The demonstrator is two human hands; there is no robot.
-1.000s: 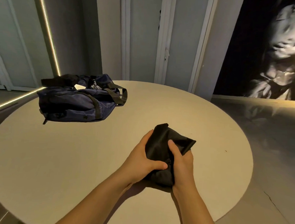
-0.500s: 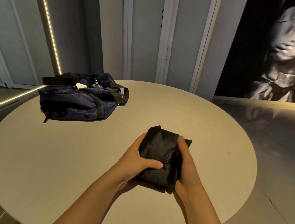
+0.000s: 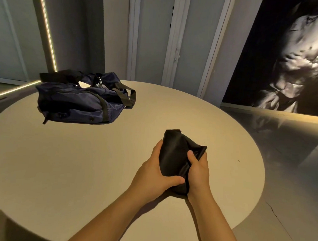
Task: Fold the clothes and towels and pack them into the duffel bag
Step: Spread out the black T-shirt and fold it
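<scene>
A small bundle of black cloth (image 3: 175, 153) sits folded between both my hands, just above the round table. My left hand (image 3: 156, 173) grips its left side, thumb curled over the near end. My right hand (image 3: 198, 169) grips the right side with the thumb pressed on top. A loose corner of the cloth sticks out to the right past my right hand. The navy duffel bag (image 3: 78, 106) with black straps lies at the far left of the table, its top open, well apart from my hands.
The round beige table (image 3: 79, 171) fills most of the view; its edge curves close on the right. Grey wall panels and a door frame (image 3: 172, 39) stand behind it. A dark picture (image 3: 294, 58) hangs at the right above a shiny floor.
The black bundle has been rolled and squeezed tighter between my hands; my right thumb moved back on top of it and a corner now pokes out at the right.
</scene>
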